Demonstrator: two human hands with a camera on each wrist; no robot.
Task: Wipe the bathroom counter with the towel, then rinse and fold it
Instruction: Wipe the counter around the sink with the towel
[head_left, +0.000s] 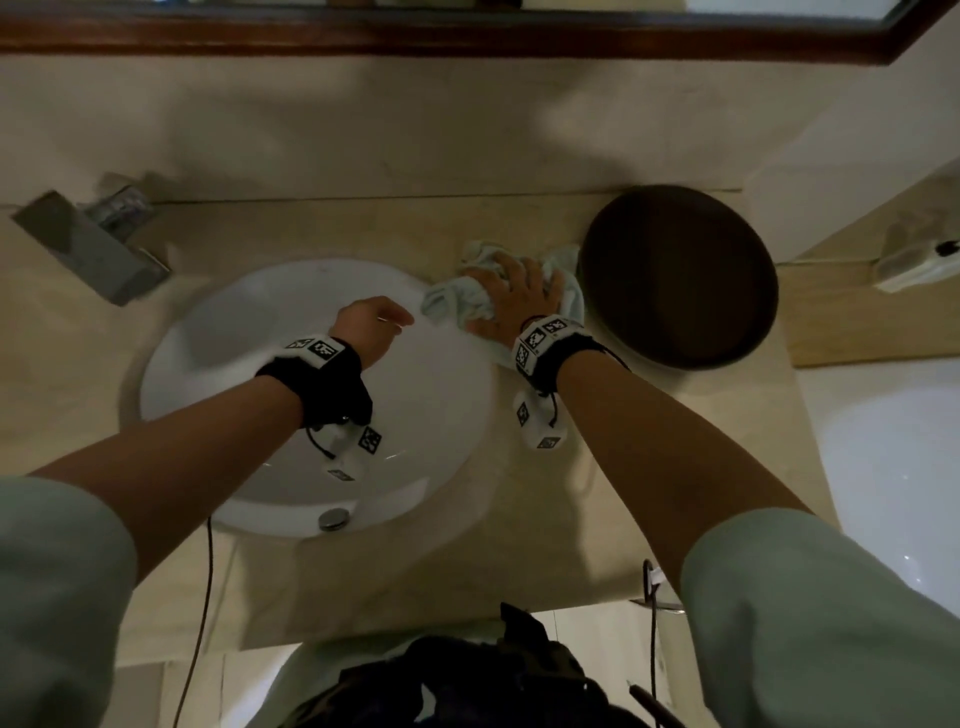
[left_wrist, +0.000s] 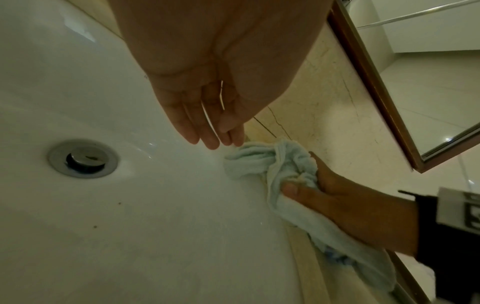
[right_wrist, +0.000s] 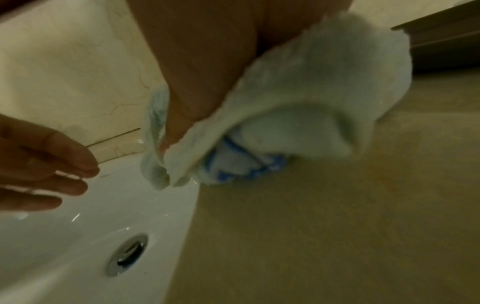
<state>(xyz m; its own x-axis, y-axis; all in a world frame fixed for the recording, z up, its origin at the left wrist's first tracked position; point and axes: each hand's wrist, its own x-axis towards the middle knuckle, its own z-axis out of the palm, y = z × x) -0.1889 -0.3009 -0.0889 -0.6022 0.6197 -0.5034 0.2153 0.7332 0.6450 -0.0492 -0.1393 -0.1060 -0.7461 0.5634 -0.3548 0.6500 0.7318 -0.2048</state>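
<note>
A crumpled pale blue-white towel (head_left: 457, 299) (left_wrist: 262, 162) (right_wrist: 298, 115) lies on the beige counter (head_left: 545, 499) at the sink's far right rim, partly over the basin edge. My right hand (head_left: 519, 296) (left_wrist: 337, 205) lies on top of it, thumb and fingers bunching the cloth against the counter. My left hand (head_left: 379, 322) (left_wrist: 213, 131) hovers over the white sink (head_left: 218, 374) just left of the towel. Its fingers are straight and hold nothing. The right wrist view shows blue markings on the towel's underside.
A dark brown round bowl (head_left: 680, 275) stands on the counter right beside the towel. The metal faucet (head_left: 88, 244) is at far left, the drain (left_wrist: 83, 158) in the basin. A wood-framed mirror (head_left: 467, 36) hangs on the wall behind. A small white object (head_left: 914, 260) lies far right.
</note>
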